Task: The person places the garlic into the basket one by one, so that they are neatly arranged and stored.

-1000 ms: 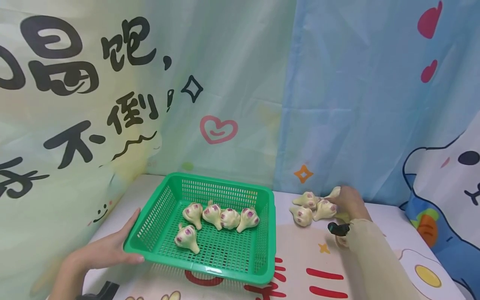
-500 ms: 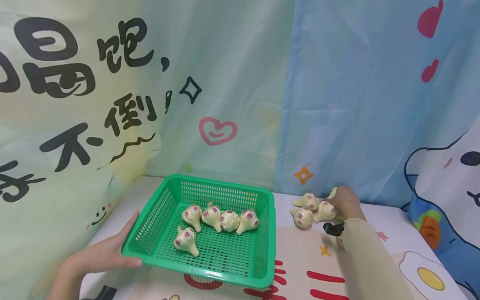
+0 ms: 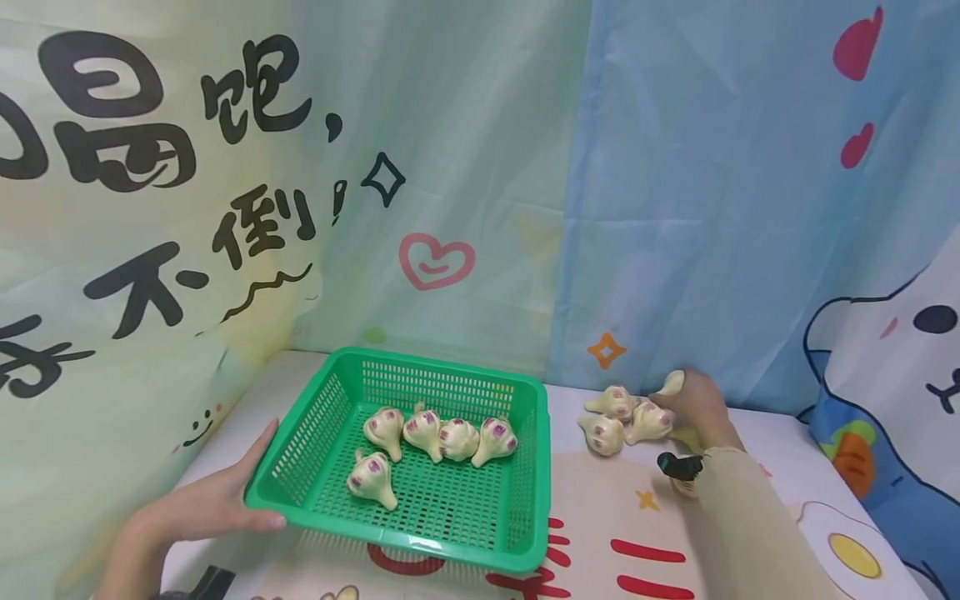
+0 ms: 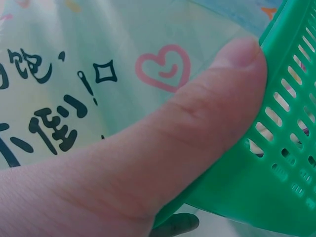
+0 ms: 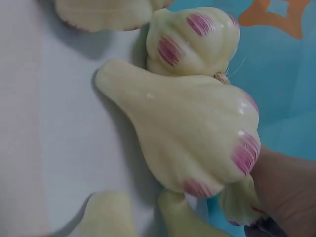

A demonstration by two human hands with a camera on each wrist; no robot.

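Evidently, basket (image 3: 450, 546): green slotted plastic, a shallow rectangle with a smooth rim; we count five bulbs (image 3: 371, 479) inside.
Left hand (image 3: 210, 500): fingers spread around the basket's near-left corner, bracing it.
Right hand (image 3: 705, 408): among the loose bulbs (image 3: 650, 421) on the desk (image 3: 765, 433); its fingertips are hidden, so we cannot tell whether it grasps one.
Bulb skins: glossy, cream, softly ribbed, purple-streaked, with tapering stems.
Reach: we judge this to be picking a bulb; next would call for a secure pinch and a lift clear of its neighbours.
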